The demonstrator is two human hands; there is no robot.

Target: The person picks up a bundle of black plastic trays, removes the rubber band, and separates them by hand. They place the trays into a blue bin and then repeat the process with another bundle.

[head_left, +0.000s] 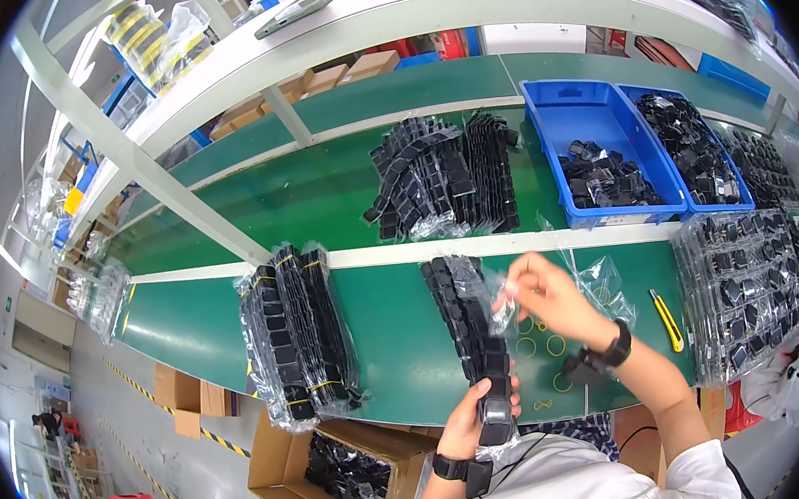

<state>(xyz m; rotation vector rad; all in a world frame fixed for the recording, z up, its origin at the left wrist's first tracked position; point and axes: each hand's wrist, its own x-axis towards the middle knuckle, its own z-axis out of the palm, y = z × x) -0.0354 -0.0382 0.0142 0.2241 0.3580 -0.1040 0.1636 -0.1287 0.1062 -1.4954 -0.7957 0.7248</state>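
My left hand (471, 416) is wrapped round the near end of a long bundle of black square pieces in clear plastic (468, 324), which lies slanting across the green bench. Above its far part, my right hand (554, 301) is closed in a pinch on a crumpled bit of clear plastic film (502, 309). Several thin yellow rubber bands (556, 345) lie scattered below my right hand. A few loose black pieces (581, 369) sit beside my right wrist. Left of the held bundle are more bagged black strips (298, 339), with yellow bands around them.
Crumpled clear bags (607, 288) and a yellow utility knife (667, 321) lie to the right, before stacked bagged parts (741, 296). Beyond a white rail stand blue bins (552, 141) and a pile of black strips (426, 176). An open carton (280, 459) stands below the bench edge.
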